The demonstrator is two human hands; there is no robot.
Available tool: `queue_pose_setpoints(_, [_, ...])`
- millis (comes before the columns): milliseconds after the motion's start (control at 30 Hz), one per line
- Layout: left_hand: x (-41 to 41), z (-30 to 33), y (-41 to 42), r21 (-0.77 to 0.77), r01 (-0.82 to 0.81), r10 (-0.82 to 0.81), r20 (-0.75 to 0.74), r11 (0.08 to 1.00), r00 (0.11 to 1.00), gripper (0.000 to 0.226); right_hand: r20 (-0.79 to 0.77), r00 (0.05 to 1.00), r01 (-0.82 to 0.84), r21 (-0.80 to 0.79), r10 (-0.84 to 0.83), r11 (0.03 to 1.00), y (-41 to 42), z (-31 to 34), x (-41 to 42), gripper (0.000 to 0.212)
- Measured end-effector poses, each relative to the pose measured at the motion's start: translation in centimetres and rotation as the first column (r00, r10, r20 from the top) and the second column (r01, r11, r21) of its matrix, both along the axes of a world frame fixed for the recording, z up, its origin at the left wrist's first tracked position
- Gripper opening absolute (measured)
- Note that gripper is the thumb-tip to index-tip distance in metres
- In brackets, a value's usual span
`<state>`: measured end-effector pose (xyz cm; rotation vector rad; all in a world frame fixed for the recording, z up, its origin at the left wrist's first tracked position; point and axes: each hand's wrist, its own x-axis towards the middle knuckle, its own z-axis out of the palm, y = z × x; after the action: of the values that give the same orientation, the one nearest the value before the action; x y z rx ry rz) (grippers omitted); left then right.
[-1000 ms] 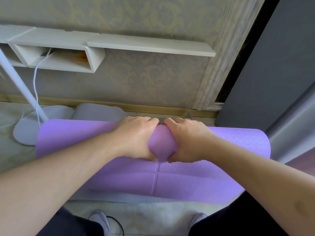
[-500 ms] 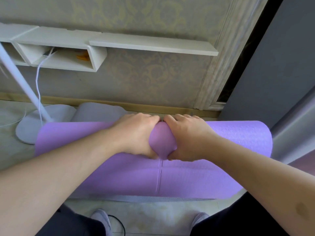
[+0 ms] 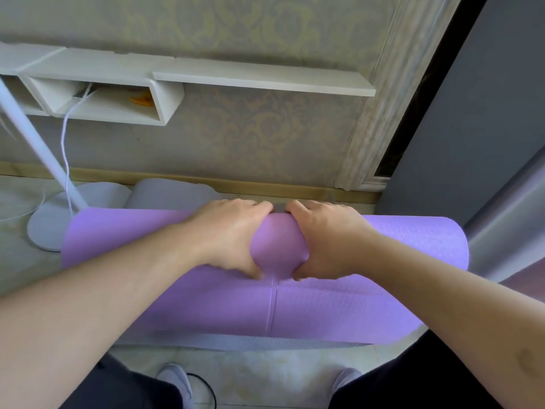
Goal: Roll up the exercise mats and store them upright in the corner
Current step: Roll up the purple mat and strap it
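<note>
The purple mat (image 3: pixel 413 240) lay on the floor w/ its far part rolled into a fat tube, close to the wall (image 3: pixel 265 137) & running left to right. A flat bit of it was not rolled yet, spread out toward the person's feet, w/ a thin line down the middle. Under its near edge a grey mat edge (image 3: pixel 250 341) stuck out.

Both hands were on the middle of the roll, side by side, nearly touching. The left hand (image 3: pixel 227 234) gripped the roll: fingers curled over the top & far side, thumb tucked down at the front where roll meets flat part. The right hand (image 3: pixel 327 237) gripped it the same way, fingers over the top, thumb at the front. A small bit of purple roll showed between the 2 hands.

Behind the roll, by the baseboard, sat another roll, a grey one (image 3: pixel 168 191), mostly hidden. Left of that was a round white lamp base (image 3: pixel 47 231) on the floor, partly under the purple mat's left end, w/ a white pole (image 3: pixel 32 134) leaning up & left. A white cord (image 3: pixel 63 149) hung down from a white wall shelf (image 3: pixel 250 78). Something small & orange (image 3: pixel 141 100) sat in the shelf's box part; couldn't tell what it was. On the right stood a big grey door (image 3: pixel 486 113). At the bottom were dark trouser legs & 2 grey socked feet (image 3: pixel 177 379).
</note>
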<state>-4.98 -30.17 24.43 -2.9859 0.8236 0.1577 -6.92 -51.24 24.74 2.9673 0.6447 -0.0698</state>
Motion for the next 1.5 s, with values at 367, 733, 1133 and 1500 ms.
queue_pose_setpoints(367, [0.6,0.1,-0.1,-0.043,-0.07,0.068,-0.044,0.997,0.997,0.082,0.026,0.999,-0.019,-0.029,0.019,0.999,-0.2,0.1,0.1,0.114])
queue_pose_setpoints(733, [0.5,-0.4,0.4,0.012,-0.016,0.016,-0.032,1.0,0.999,0.108,-0.001,1.0,0.018,0.001,-0.018,1.0,-0.5,0.6,0.5,0.091])
queue_pose_setpoints(1133, [0.0,0.3,0.0,-0.069,-0.051,0.043,-0.122,0.996,0.992,0.083,0.001,1.0,-0.028,-0.023,0.028,0.999,-0.1,0.0,0.5,0.091])
queue_pose_setpoints(1500, [0.5,0.7,-0.4,-0.039,-0.038,0.035,-0.065,0.999,0.997,0.083,0.026,0.999,-0.039,-0.071,0.041,0.997,-0.6,-0.1,0.2,0.118])
